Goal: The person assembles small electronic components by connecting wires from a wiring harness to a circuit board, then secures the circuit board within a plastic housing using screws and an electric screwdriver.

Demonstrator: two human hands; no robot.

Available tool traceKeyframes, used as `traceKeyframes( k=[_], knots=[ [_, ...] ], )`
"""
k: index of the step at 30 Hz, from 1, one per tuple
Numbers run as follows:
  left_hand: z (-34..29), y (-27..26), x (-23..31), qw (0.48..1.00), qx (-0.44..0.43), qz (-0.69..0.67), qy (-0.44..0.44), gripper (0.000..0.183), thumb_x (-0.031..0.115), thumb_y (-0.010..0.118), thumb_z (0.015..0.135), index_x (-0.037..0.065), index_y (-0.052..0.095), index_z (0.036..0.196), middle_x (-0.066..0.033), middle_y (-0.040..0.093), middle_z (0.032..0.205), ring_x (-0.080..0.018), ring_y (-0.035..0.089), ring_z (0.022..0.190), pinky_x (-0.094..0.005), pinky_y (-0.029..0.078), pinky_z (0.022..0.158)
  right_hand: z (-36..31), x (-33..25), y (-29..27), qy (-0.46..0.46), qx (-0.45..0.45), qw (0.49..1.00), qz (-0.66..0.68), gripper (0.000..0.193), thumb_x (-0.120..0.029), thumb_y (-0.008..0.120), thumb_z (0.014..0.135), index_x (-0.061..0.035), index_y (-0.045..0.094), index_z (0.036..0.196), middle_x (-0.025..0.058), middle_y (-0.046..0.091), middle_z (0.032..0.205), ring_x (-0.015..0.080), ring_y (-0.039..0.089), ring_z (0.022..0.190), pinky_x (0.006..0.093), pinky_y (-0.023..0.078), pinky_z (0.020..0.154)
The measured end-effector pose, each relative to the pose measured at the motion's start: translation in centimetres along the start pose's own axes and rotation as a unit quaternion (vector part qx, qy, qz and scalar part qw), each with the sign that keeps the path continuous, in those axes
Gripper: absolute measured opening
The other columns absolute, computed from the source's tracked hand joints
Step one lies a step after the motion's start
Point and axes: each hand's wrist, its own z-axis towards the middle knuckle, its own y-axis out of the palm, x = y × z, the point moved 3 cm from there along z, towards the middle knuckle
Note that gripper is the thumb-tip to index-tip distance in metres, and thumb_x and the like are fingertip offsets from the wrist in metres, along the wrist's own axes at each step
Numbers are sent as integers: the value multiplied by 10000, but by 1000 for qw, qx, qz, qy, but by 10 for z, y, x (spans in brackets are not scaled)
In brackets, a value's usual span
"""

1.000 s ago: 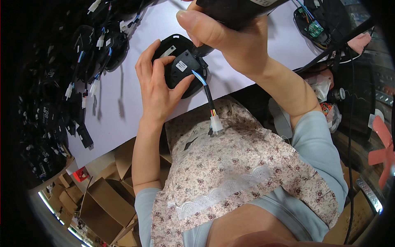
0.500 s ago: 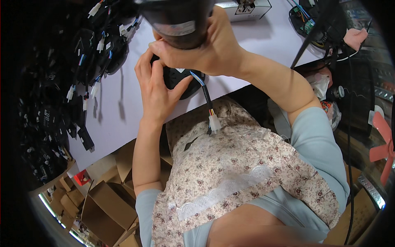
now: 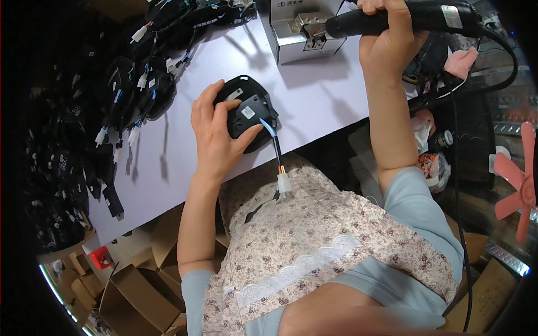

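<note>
I see the left hand [image 3: 216, 134] at frame centre, fingers spread over the black housing [image 3: 249, 112], thumb pressing its lower edge. At upper right, the right hand [image 3: 386, 39] is wrapped tightly around a black power screwdriver [image 3: 414, 17].

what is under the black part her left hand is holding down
The black part lies on the white tabletop, with the left hand pressing on it. Its wire and white connector hang over the table edge. Its underside is hidden.
</note>
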Motion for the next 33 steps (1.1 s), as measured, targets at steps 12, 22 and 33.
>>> traceKeyframes(
  k=[12, 22, 33],
  knots=[
    [-33, -4, -11, 997, 33, -15, -66, 677, 337, 905, 712, 102, 617, 1279, -176, 393, 1545, -396, 385, 1403, -489, 363, 1142, 9, 10, 29, 78, -54, 968, -230, 160, 1, 697, 908, -6, 652, 1062, 8, 656, 769, 85, 605, 636, 228, 459, 583],
    [-33, 1, -19, 995, 34, -60, -68, 592, 293, 886, 726, 45, 650, 1210, -145, 465, 1465, -362, 533, 1245, -448, 473, 1007, -101, 29, 107, 296, -198, 934, 10, 361, 21, 668, 916, 2, 488, 1228, 58, 626, 824, 125, 618, 662, 264, 511, 624],
    [-32, 5, -21, 991, 32, -99, -84, 606, 273, 909, 702, 72, 621, 1196, -156, 465, 1453, -402, 518, 1255, -495, 428, 1062, -123, 45, 114, 343, -256, 900, -89, 312, -39, 752, 896, -5, 592, 1162, 19, 636, 924, 91, 608, 784, 257, 503, 706]
  ],
)
